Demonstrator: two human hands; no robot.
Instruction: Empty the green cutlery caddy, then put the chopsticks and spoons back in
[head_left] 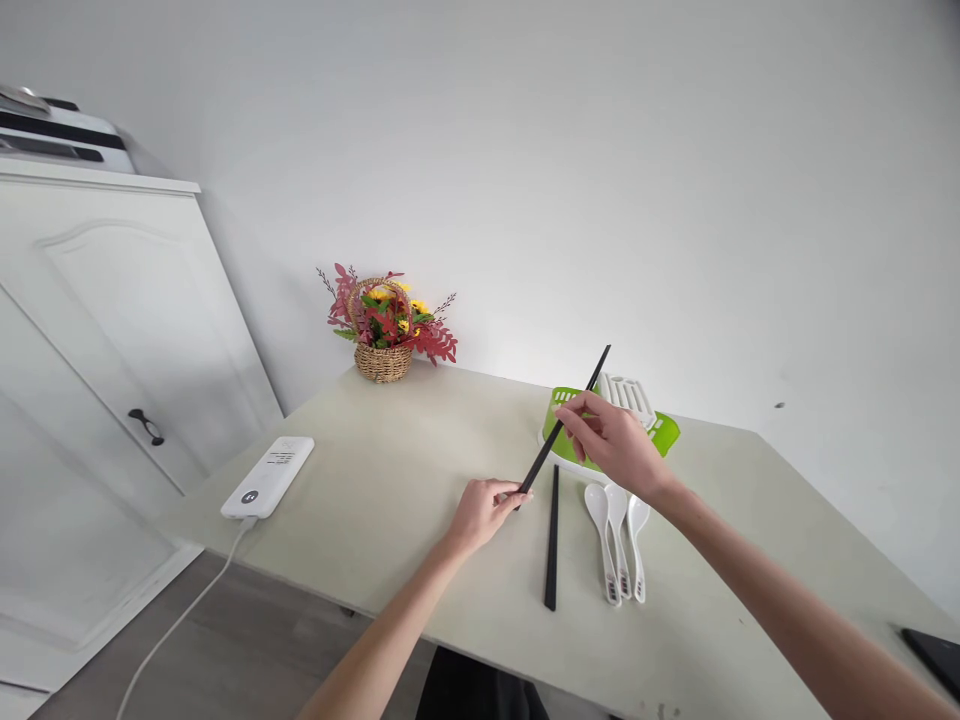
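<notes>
A long black chopstick (577, 400) is raised at a slant above the table, held by both hands. My left hand (484, 510) pinches its lower end near the tabletop. My right hand (615, 440) grips it around the middle. A second black chopstick (553, 540) lies flat on the table just below, between my hands. Three white spoons (619, 540) lie side by side to its right. Behind my right hand stands a green and white cutlery holder (664, 430), partly hidden by that hand.
The pale table (390, 470) holds a wicker basket of red and yellow flowers (386, 330) at the back and a white power bank (268, 477) with a cable at the left edge. A white cabinet (97, 330) stands left. A dark flat device (934, 655) lies at the right edge.
</notes>
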